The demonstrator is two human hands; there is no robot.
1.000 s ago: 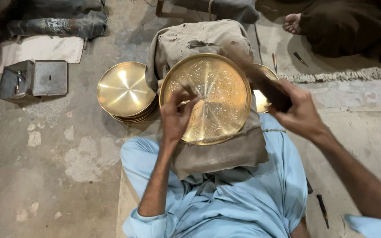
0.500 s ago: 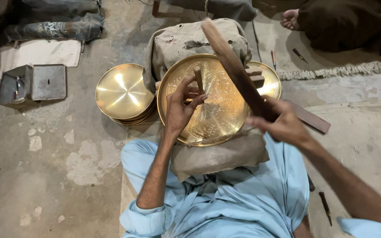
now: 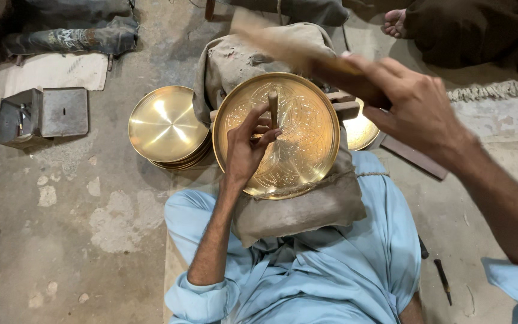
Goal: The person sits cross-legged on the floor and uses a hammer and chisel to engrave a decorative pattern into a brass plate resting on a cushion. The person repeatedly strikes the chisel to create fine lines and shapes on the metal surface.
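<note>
Soft, even light fills the scene, moderately bright, with no hard-edged shadows on the concrete floor (image 3: 61, 240). The engraved brass plate (image 3: 298, 144) glows warmly and throws a broad sheen near the middle of the frame; the stacked brass dishes (image 3: 166, 126) left of centre carry a bright white glare spot. The right hand (image 3: 418, 105) and the wooden mallet (image 3: 283, 42) in the upper middle are smeared by motion blur. The left hand (image 3: 247, 150) is sharp. The upper corners fall darker.

No packages, labels, signs, screens — none visible.
</note>
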